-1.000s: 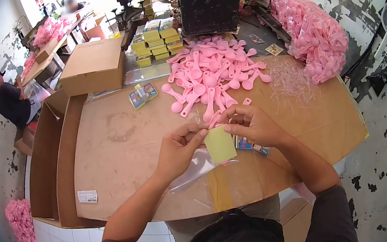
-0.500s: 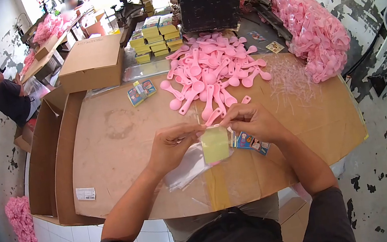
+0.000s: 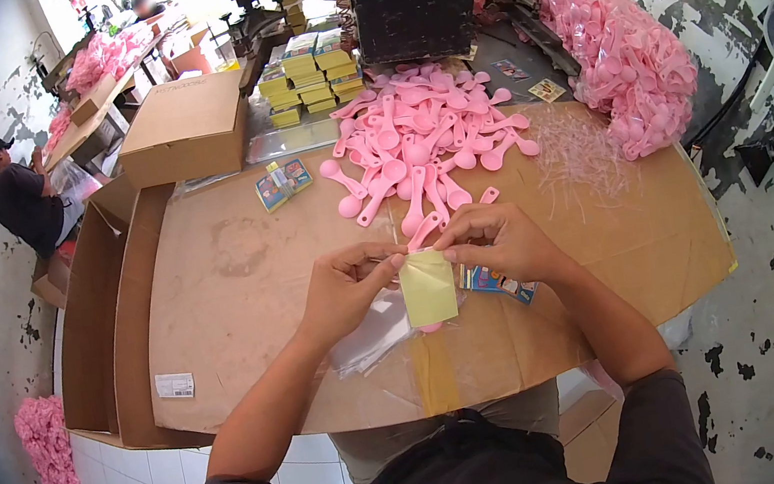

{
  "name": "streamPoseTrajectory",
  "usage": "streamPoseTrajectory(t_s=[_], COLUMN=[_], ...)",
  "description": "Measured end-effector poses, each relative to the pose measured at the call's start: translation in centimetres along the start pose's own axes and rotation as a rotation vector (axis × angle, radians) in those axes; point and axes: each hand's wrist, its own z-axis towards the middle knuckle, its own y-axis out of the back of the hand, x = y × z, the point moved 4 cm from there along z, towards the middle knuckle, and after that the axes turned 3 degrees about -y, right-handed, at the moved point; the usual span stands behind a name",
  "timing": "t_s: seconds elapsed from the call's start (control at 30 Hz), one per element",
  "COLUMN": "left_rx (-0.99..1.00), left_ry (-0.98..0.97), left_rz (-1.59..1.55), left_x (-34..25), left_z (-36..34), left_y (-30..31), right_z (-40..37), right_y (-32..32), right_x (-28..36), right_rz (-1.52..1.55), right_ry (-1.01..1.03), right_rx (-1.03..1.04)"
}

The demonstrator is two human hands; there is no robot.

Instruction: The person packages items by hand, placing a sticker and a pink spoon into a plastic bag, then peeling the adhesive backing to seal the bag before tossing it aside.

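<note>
My left hand (image 3: 353, 283) is closed in a pinch on the upper left corner of a small clear plastic bag with a pale yellow card (image 3: 428, 288) in it. On the upper right corner, the thumb and fingers of my right hand (image 3: 493, 240) pinch the same bag. A pink round tip (image 3: 431, 327) shows below the card; the rest of that piece is hidden. Just beyond my fingertips lies a pink measuring spoon (image 3: 423, 231). Flat clear bags (image 3: 372, 336) lie under my left hand, and printed cards (image 3: 505, 284) lie beneath my right wrist.
A heap of pink spoons (image 3: 417, 141) covers the table's far middle. Stacked cards (image 3: 305, 78) and a carton (image 3: 183, 122) stand behind, left. A card bundle (image 3: 284, 184) lies nearer. At right are plastic strips (image 3: 587, 160) and bagged spoons (image 3: 627, 62). A person (image 3: 26, 198) sits far left.
The yellow card has tilted and now faces me more fully, with the pink tip showing under it. Both hands keep their pinch and have shifted only slightly.
</note>
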Motion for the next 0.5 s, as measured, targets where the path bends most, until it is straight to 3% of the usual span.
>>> streamPoseTrajectory(t_s=[0.27,0.37,0.5], left_rx=[0.002,-0.014,-0.038], left_ry=[-0.007,-0.028,-0.083], left_rz=[-0.024,-0.038,-0.082], left_x=[0.0,-0.2,-1.2], left_z=[0.0,-0.1,-0.4], left_y=[0.1,0.2,-0.1], right_z=[0.0,-0.4,-0.3], right_y=[-0.3,-1.2,-1.3], right_x=[-0.4,0.2,-0.6], right_rz=[0.038,-0.097,-0.010], right_ry=[-0.022,-0.063,-0.101], right_rx=[-0.025,0.101,0.086])
